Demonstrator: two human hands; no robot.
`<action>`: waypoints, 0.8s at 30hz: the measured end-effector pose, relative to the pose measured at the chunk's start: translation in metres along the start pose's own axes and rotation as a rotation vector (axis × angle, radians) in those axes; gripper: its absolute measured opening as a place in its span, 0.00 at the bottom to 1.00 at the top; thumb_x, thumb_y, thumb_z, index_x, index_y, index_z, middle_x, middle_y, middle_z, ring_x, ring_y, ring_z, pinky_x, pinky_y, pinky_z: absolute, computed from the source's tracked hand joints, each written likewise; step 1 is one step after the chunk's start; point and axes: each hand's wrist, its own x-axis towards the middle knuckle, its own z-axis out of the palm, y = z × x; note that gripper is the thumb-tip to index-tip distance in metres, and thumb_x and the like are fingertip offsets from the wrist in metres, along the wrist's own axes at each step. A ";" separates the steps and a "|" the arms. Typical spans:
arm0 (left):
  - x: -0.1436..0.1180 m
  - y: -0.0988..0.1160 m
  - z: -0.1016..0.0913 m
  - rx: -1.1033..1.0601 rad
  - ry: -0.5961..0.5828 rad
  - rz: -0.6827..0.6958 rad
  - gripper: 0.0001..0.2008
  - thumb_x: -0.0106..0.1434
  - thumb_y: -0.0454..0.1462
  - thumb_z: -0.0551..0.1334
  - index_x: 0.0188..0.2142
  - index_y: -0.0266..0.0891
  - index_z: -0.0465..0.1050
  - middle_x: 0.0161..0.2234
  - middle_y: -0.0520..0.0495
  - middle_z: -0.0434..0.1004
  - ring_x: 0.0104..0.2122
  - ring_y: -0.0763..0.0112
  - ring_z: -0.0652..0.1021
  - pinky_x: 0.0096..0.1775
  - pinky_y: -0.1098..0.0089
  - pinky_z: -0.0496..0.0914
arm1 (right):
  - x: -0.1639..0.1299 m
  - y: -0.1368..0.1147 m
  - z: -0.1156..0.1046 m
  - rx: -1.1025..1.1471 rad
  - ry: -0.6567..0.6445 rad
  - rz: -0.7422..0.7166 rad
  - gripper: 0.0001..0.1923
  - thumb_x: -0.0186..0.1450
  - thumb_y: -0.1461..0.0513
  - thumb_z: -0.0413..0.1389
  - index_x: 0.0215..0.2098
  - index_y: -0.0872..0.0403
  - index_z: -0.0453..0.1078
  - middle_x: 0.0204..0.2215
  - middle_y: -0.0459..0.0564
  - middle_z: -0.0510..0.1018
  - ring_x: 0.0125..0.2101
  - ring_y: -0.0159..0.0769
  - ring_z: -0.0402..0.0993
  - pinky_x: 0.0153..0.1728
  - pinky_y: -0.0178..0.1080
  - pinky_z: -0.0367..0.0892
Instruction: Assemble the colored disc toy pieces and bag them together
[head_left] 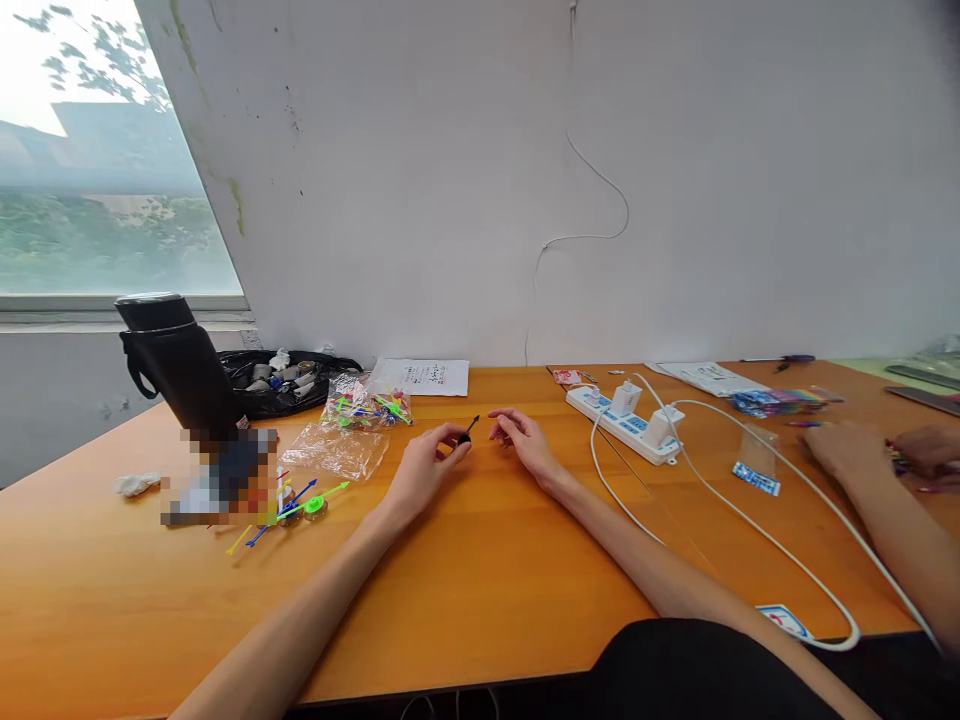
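My left hand (427, 465) is closed, pinching a small black arrow spinner (465, 438) between thumb and fingertips, its point up and to the right. Just right of it, my right hand (525, 447) hovers over the table with fingers loosely bent and apart; nothing shows in it. Left of my left forearm lie several assembled arrow spinners (313, 505) in green, blue and yellow. Beyond them are an emptied-looking clear plastic bag (337, 452) and another clear bag (367, 408) with colourful spinner parts inside.
A white power strip (622, 425) with plugged chargers and trailing white cables (739, 490) lies to my right. A black flask (169, 360) stands at left by a black plastic bag (300, 395) of rubbish. Another person's hands (847, 455) work at the far right.
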 end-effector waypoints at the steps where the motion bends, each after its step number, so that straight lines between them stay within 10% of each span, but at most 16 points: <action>1: -0.004 0.007 -0.006 0.067 -0.019 0.053 0.12 0.66 0.46 0.61 0.42 0.44 0.78 0.41 0.46 0.82 0.40 0.63 0.78 0.40 0.68 0.71 | 0.000 0.001 -0.001 -0.003 0.007 0.013 0.20 0.65 0.47 0.55 0.45 0.54 0.71 0.29 0.47 0.76 0.28 0.33 0.67 0.33 0.37 0.62; 8: -0.055 0.024 -0.082 0.555 0.009 0.108 0.13 0.67 0.49 0.59 0.43 0.47 0.78 0.42 0.48 0.81 0.44 0.59 0.77 0.48 0.63 0.68 | 0.000 0.007 0.002 -0.065 -0.071 0.016 0.20 0.65 0.48 0.54 0.44 0.55 0.71 0.27 0.46 0.76 0.28 0.32 0.69 0.32 0.36 0.63; 15: -0.080 -0.003 -0.177 0.764 0.081 -0.200 0.20 0.65 0.56 0.56 0.44 0.48 0.76 0.40 0.49 0.83 0.40 0.57 0.80 0.38 0.68 0.68 | -0.001 0.007 0.005 -0.105 -0.128 0.029 0.17 0.66 0.50 0.53 0.43 0.54 0.71 0.27 0.45 0.76 0.27 0.31 0.69 0.32 0.36 0.63; 24: -0.090 -0.013 -0.189 0.812 0.009 -0.356 0.24 0.62 0.59 0.56 0.44 0.47 0.77 0.33 0.49 0.82 0.32 0.59 0.80 0.33 0.69 0.68 | -0.002 0.007 0.005 -0.128 -0.161 0.006 0.16 0.66 0.51 0.52 0.42 0.54 0.70 0.26 0.46 0.76 0.26 0.32 0.69 0.31 0.36 0.63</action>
